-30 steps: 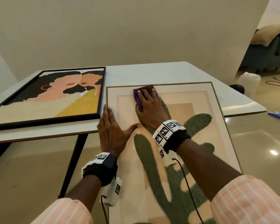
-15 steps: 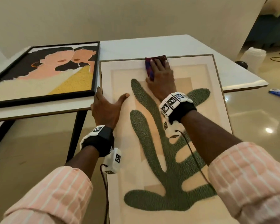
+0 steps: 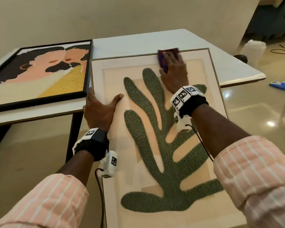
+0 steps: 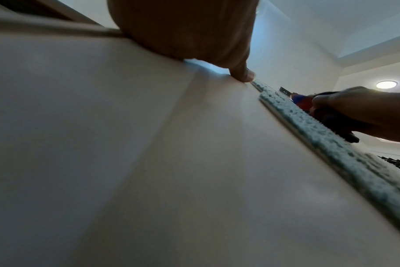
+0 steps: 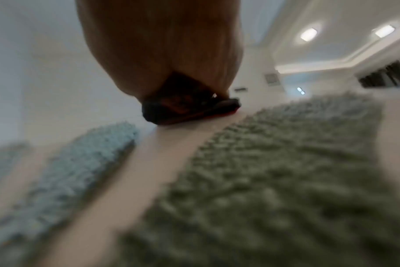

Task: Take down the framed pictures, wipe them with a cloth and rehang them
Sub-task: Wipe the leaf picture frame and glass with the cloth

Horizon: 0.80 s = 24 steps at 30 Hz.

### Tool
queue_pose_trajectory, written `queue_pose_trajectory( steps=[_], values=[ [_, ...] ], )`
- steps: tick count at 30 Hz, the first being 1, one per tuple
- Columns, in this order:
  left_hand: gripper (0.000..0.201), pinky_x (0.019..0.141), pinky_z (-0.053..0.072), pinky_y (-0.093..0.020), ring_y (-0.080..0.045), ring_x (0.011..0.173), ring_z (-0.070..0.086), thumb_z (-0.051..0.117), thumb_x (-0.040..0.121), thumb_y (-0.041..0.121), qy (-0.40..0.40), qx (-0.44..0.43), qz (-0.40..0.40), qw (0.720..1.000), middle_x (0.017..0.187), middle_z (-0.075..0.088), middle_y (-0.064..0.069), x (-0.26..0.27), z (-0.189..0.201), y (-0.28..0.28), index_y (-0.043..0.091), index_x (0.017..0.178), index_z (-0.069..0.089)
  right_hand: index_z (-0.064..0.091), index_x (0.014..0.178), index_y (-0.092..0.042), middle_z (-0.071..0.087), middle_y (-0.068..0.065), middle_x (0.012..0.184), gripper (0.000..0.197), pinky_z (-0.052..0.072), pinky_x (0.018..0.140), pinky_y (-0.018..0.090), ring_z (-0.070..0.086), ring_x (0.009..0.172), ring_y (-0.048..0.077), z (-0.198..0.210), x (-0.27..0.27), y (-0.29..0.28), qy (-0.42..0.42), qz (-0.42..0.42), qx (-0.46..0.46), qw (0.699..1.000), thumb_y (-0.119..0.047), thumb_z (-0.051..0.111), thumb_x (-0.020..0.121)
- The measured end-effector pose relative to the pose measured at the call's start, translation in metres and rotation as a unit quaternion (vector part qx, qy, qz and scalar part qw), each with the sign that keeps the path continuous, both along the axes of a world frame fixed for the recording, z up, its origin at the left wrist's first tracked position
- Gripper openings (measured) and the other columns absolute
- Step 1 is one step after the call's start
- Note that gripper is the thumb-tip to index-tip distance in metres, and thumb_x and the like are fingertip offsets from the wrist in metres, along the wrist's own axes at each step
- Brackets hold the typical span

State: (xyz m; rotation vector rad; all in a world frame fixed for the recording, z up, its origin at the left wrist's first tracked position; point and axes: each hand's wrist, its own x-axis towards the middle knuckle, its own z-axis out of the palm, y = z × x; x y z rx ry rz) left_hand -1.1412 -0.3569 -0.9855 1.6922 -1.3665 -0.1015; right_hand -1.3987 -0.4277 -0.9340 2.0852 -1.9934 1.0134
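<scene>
The green leaf picture [image 3: 155,129] lies flat, overhanging the desk [image 3: 229,69] for wiping: the left hand [image 3: 99,111], fingers relaxed, steadies its 9 o'clock edge while the right hand [image 3: 173,71] presses the cloth [image 3: 163,61], grip flat, at 12 o'clock.

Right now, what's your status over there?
Left hand steadies the leaf picture at its left edge. Right hand presses the cloth near its top edge. Nothing in the way.

A white table [image 3: 155,38], a white tub [image 3: 252,50] and a blue packet [image 3: 281,85] on the floor.
</scene>
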Motion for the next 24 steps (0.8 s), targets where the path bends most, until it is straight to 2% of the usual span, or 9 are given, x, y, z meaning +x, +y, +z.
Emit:
queue_pose_trajectory(
  steps=[1, 5, 8, 12, 15, 18, 19, 22, 24],
  values=[
    [0.111, 0.097, 0.047, -0.048, -0.038, 0.121, 0.053, 0.067, 0.064, 0.079, -0.001, -0.001, 0.001, 1.0, 0.138, 0.052, -0.016, -0.001, -0.001, -0.001, 0.011, 0.145, 0.034, 0.03, 0.152, -0.018, 0.029, 0.004, 0.158, 0.066, 0.018, 0.117, 0.052, 0.016, 0.146, 0.034, 0.0, -0.005, 0.001, 0.004, -0.028, 0.011, 1.0, -0.036, 0.049, 0.092],
    [0.11, 0.098, 0.046, -0.051, -0.038, 0.122, 0.052, 0.067, 0.064, 0.079, -0.008, -0.002, 0.011, 1.0, 0.139, 0.051, -0.015, -0.001, -0.002, -0.003, 0.012, 0.145, 0.034, 0.033, 0.151, -0.016, 0.032, 0.007, 0.156, 0.068, 0.019, 0.118, 0.049, 0.018, 0.146, 0.034, -0.005, -0.029, 0.003, 0.064, 0.102, -0.003, 0.993, -0.034, 0.051, 0.088],
    [0.112, 0.099, 0.045, -0.051, -0.037, 0.124, 0.051, 0.065, 0.063, 0.081, -0.005, 0.001, 0.016, 1.0, 0.14, 0.051, -0.014, -0.002, -0.001, -0.003, 0.013, 0.146, 0.035, 0.031, 0.151, -0.017, 0.031, 0.006, 0.157, 0.068, 0.019, 0.118, 0.05, 0.017, 0.146, 0.034, -0.001, -0.047, 0.0, 0.002, -0.02, 0.004, 1.0, -0.035, 0.052, 0.089],
    [0.112, 0.099, 0.044, -0.05, -0.036, 0.124, 0.051, 0.064, 0.062, 0.083, -0.003, 0.001, 0.019, 1.0, 0.14, 0.051, -0.012, -0.002, -0.001, -0.003, 0.014, 0.145, 0.035, 0.033, 0.151, -0.016, 0.031, 0.006, 0.157, 0.067, 0.02, 0.117, 0.049, 0.017, 0.146, 0.034, -0.001, -0.044, 0.001, 0.08, 0.118, 0.021, 0.99, -0.031, 0.054, 0.089],
    [0.111, 0.099, 0.045, -0.051, -0.036, 0.124, 0.051, 0.064, 0.062, 0.083, -0.002, -0.003, 0.013, 1.0, 0.14, 0.051, -0.012, -0.001, -0.001, -0.002, 0.014, 0.145, 0.035, 0.036, 0.149, -0.018, 0.035, 0.004, 0.155, 0.069, 0.024, 0.116, 0.048, 0.023, 0.144, 0.033, 0.004, -0.068, -0.006, -0.008, -0.005, -0.004, 1.0, -0.041, 0.045, 0.085],
    [0.112, 0.098, 0.045, -0.052, -0.037, 0.123, 0.052, 0.064, 0.061, 0.083, -0.001, -0.004, 0.019, 1.0, 0.14, 0.052, -0.013, -0.002, 0.0, -0.001, 0.013, 0.145, 0.036, 0.025, 0.153, -0.019, 0.024, 0.001, 0.16, 0.066, 0.015, 0.118, 0.048, 0.013, 0.147, 0.034, 0.004, -0.064, -0.004, -0.066, -0.144, 0.047, 0.986, -0.037, 0.047, 0.094],
    [0.113, 0.098, 0.045, -0.052, -0.037, 0.123, 0.052, 0.065, 0.061, 0.082, -0.002, -0.004, 0.02, 1.0, 0.14, 0.051, -0.013, -0.003, 0.0, -0.001, 0.013, 0.145, 0.036, 0.024, 0.154, -0.019, 0.023, 0.002, 0.16, 0.067, 0.014, 0.119, 0.049, 0.012, 0.147, 0.035, 0.001, -0.059, 0.0, -0.054, -0.128, 0.044, 0.989, -0.037, 0.047, 0.094],
    [0.112, 0.098, 0.044, -0.051, -0.038, 0.123, 0.052, 0.066, 0.062, 0.081, -0.004, -0.005, 0.018, 1.0, 0.14, 0.051, -0.014, -0.003, -0.001, -0.001, 0.012, 0.145, 0.035, 0.033, 0.151, -0.019, 0.031, 0.005, 0.157, 0.071, 0.021, 0.117, 0.048, 0.018, 0.146, 0.034, -0.009, -0.064, 0.01, 0.005, 0.031, 0.016, 0.999, -0.039, 0.048, 0.085],
    [0.112, 0.098, 0.045, -0.051, -0.037, 0.123, 0.052, 0.066, 0.062, 0.081, -0.003, -0.007, 0.014, 1.0, 0.14, 0.051, -0.014, -0.003, -0.001, -0.001, 0.012, 0.145, 0.035, 0.038, 0.149, -0.018, 0.035, 0.006, 0.155, 0.072, 0.024, 0.116, 0.047, 0.025, 0.144, 0.032, -0.006, -0.081, 0.009, -0.04, 0.008, 0.001, 0.999, -0.038, 0.045, 0.08]
  ],
)
